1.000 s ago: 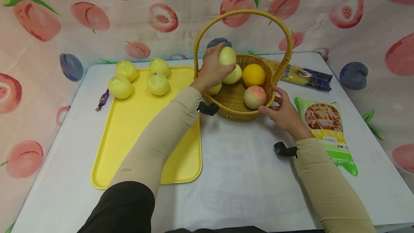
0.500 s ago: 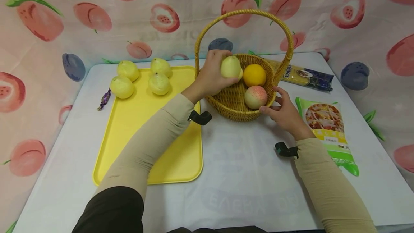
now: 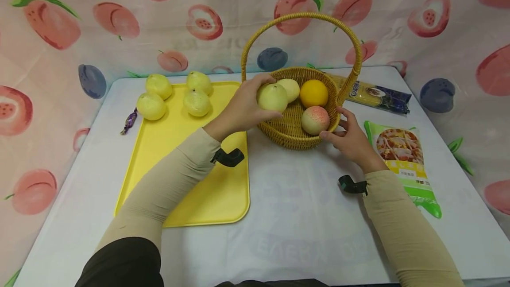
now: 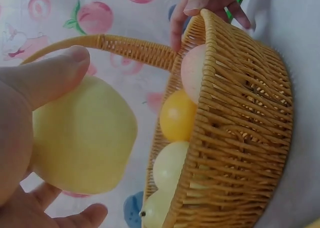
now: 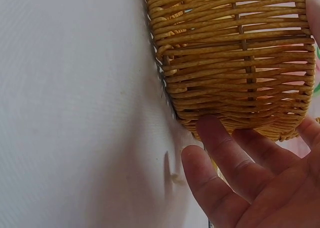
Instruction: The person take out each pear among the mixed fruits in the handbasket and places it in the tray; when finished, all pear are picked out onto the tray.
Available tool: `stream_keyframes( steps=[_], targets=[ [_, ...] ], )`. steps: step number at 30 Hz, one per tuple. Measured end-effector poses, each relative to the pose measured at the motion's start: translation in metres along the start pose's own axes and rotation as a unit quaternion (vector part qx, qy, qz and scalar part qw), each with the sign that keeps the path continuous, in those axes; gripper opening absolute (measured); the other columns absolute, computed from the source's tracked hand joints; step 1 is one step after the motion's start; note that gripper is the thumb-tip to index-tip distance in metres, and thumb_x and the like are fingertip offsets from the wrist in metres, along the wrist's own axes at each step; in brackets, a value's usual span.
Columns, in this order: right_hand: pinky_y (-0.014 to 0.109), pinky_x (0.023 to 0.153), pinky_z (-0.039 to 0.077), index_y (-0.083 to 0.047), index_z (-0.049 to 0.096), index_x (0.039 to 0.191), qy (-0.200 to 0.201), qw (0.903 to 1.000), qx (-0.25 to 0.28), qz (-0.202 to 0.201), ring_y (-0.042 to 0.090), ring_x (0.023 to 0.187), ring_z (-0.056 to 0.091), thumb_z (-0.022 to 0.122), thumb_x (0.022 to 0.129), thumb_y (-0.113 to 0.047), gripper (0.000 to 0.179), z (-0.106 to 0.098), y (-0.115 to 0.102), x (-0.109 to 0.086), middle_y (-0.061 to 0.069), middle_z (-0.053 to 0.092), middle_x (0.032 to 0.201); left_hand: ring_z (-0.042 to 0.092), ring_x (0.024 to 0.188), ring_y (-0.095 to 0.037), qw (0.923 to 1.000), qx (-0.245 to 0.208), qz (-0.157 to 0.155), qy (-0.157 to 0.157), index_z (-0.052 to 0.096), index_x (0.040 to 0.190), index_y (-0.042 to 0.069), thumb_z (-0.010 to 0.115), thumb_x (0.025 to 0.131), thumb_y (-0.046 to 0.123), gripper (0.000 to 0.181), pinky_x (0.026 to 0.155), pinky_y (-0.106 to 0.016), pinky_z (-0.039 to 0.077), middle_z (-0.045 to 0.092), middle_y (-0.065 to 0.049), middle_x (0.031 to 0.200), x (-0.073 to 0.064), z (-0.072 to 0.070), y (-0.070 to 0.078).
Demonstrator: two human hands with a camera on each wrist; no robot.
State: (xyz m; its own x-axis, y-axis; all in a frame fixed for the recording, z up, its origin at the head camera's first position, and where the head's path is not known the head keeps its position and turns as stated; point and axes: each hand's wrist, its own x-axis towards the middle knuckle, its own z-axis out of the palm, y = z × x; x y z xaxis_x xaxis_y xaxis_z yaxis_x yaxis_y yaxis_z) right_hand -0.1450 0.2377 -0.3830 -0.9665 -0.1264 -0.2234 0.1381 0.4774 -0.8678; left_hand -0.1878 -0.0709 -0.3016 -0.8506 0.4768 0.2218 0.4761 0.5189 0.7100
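My left hand (image 3: 245,107) holds a pale yellow-green pear (image 3: 272,98) over the left rim of the wicker basket (image 3: 295,141), thumb on one side and fingers on the other. In the left wrist view the pear (image 4: 85,138) is outside the basket wall, clear of the rim. My right hand (image 3: 352,138) grips the basket's right rim, with its thumb at the top edge and its fingers against the outer weave in the right wrist view. Inside the basket lie a peach (image 3: 315,120), an orange (image 3: 313,93), a pale pear (image 3: 291,89) and a second pear (image 4: 157,208), which the left hand hides from the head view.
A yellow tray (image 3: 199,189) lies left of the basket, with several pale pears (image 3: 197,102) at its far end. A purple wrapped candy (image 3: 129,122) sits beside it. Spaghetti (image 3: 378,94) and a green food bag (image 3: 402,158) lie right. The basket's tall handle (image 3: 307,15) arches above.
The left hand has carried its pear from above the basket's far left part leftward and nearer to me, uncovering another pear inside. The right hand has stayed on the rim.
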Motion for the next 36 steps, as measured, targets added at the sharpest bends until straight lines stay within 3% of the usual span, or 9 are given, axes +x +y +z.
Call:
stream_keyframes(
  steps=[7,19,28,36],
  targets=[
    [0.054,0.098,0.046,-0.022,-0.003,0.162,0.001,1.0000,-0.002,-0.001,0.042,0.129,0.049,0.070,0.094,-0.044,0.102,0.000,-0.001,0.001,0.025,0.026,0.158,0.049,0.122,-0.025,0.9996,0.009,-0.027,0.005,0.047,0.143,0.010,0.086,0.081,0.036,0.078,0.097,-0.038,0.044,0.053,-0.004,0.140,-0.024,-0.016,-0.007],
    [0.050,0.095,0.047,-0.023,-0.003,0.162,0.003,1.0000,-0.004,0.003,0.041,0.129,0.049,0.069,0.094,-0.045,0.101,0.002,0.000,0.000,0.024,0.027,0.158,0.046,0.131,-0.025,0.9952,0.002,-0.084,0.049,0.047,0.142,0.007,0.088,0.080,0.027,0.076,0.105,-0.045,0.040,0.053,-0.009,0.141,-0.069,-0.040,-0.031],
    [0.037,0.088,0.049,-0.019,-0.004,0.161,0.002,1.0000,-0.008,-0.005,0.041,0.128,0.049,0.067,0.095,-0.043,0.100,0.002,-0.001,0.000,0.025,0.028,0.157,0.046,0.130,-0.031,0.9899,0.014,-0.111,0.087,0.046,0.141,0.004,0.086,0.082,0.019,0.072,0.102,-0.052,0.041,0.052,-0.015,0.141,-0.098,-0.060,-0.051],
    [0.058,0.104,0.040,-0.018,-0.004,0.161,0.001,1.0000,0.002,-0.009,0.043,0.129,0.048,0.068,0.095,-0.043,0.101,0.001,0.001,0.001,0.027,0.027,0.157,0.042,0.132,-0.035,0.9788,0.007,-0.180,0.098,0.044,0.141,0.002,0.083,0.085,0.024,0.072,0.102,-0.054,0.041,0.048,-0.017,0.140,-0.124,-0.076,-0.071]
  ],
)
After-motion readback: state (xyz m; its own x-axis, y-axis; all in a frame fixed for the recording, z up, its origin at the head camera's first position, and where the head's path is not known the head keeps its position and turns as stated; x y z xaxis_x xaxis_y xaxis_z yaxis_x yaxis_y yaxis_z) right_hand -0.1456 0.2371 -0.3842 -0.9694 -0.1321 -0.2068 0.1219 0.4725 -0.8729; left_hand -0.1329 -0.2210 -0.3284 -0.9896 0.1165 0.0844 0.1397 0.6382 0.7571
